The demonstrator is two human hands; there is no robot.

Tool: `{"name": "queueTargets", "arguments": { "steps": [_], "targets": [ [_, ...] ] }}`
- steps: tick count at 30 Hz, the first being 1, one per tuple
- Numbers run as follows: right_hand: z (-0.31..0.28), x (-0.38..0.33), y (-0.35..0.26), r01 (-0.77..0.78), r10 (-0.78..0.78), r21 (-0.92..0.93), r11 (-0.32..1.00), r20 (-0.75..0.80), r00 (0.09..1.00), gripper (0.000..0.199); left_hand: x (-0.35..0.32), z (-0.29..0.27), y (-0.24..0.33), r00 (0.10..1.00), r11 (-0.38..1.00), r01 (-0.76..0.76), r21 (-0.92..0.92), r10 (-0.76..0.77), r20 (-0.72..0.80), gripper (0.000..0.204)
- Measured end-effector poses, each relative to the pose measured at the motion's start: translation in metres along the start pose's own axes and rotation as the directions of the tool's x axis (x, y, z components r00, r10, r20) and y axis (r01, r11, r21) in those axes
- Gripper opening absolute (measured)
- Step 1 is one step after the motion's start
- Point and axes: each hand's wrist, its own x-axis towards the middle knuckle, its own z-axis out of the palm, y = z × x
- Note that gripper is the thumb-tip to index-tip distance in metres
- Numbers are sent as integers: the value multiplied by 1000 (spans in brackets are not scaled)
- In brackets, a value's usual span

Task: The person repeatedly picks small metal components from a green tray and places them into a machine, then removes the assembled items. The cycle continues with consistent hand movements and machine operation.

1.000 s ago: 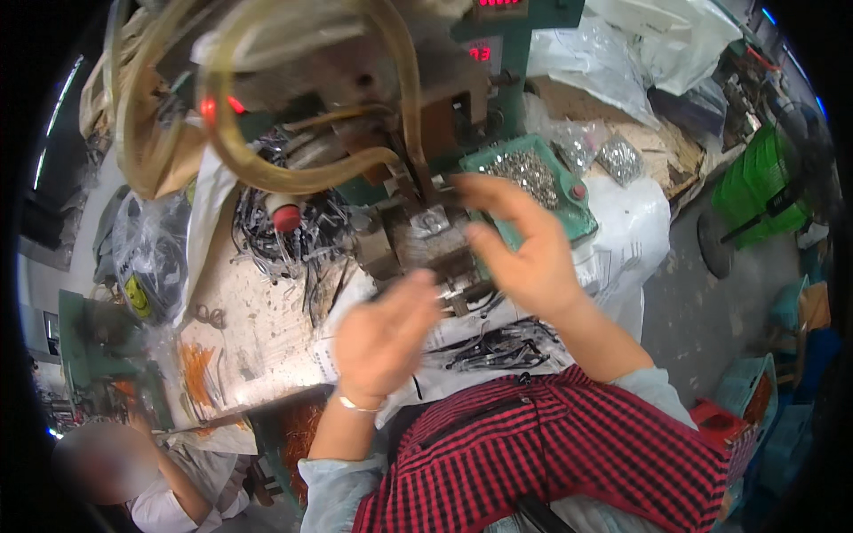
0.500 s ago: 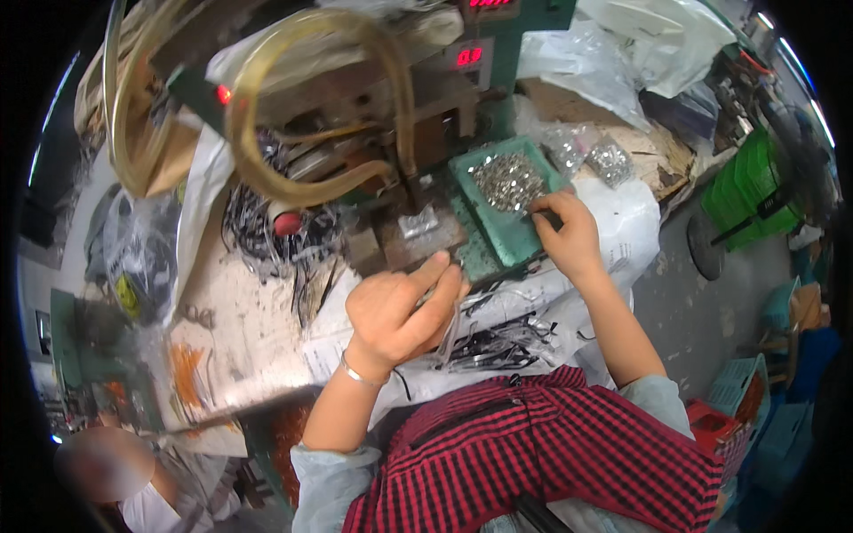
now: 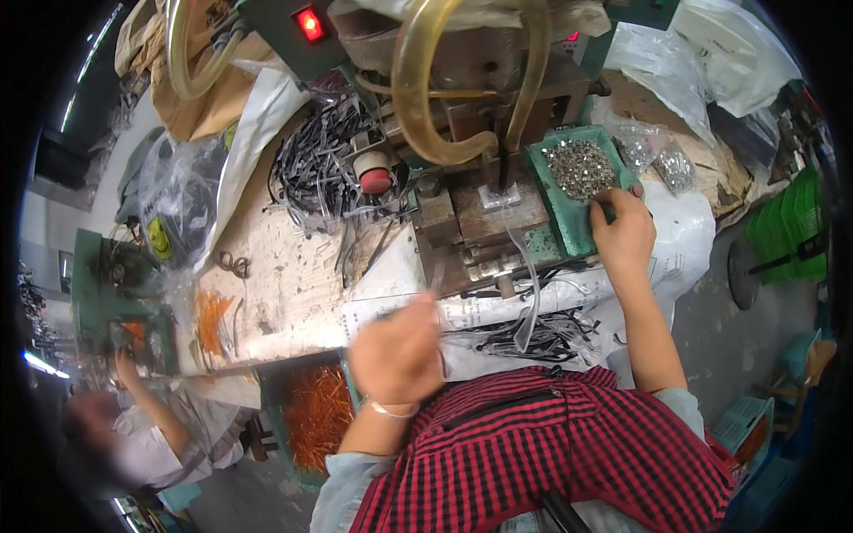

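Your right hand (image 3: 627,233) curls fingers at green tray (image 3: 576,233)'s 4 o'clock, pinch unclear; left hand (image 3: 396,352) blurred, can't tell. Metal fittings (image 3: 577,169) look light, slick: grip edges.

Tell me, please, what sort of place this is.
Probably a factory workshop, judging by the bench machine, the green tray of small metal pieces and the heap of dark strips.

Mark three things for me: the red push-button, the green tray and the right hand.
Red push-button (image 3: 375,181): head view, middle of its red cap.
Green tray (image 3: 569,222): head view, bare inner bottom, below the metal pieces (image 3: 578,169).
Right hand (image 3: 625,233): head view, back of it.
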Motion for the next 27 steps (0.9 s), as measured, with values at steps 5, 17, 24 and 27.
{"name": "queueTargets", "arguments": {
  "steps": [5,17,24,27],
  "targets": [
    [1,11,-3,-11,27,336,942,-42,999,10,53,-2,-45,974,974,218,60,-213,-79,19],
    [-39,-36,39,-175,217,321,931,-101,971,14,-31,34,-143,790,799,592,108,-602,119,11],
    [-34,-6,-1,-387,228,752,534,313,922,18,10,23,-110,700,585,632,-508,-712,52,13],
    [-35,18,-63,-259,60,827,499,265,962,16,14,45,-114,716,585,603,-543,-697,45,20]
  ]
}}
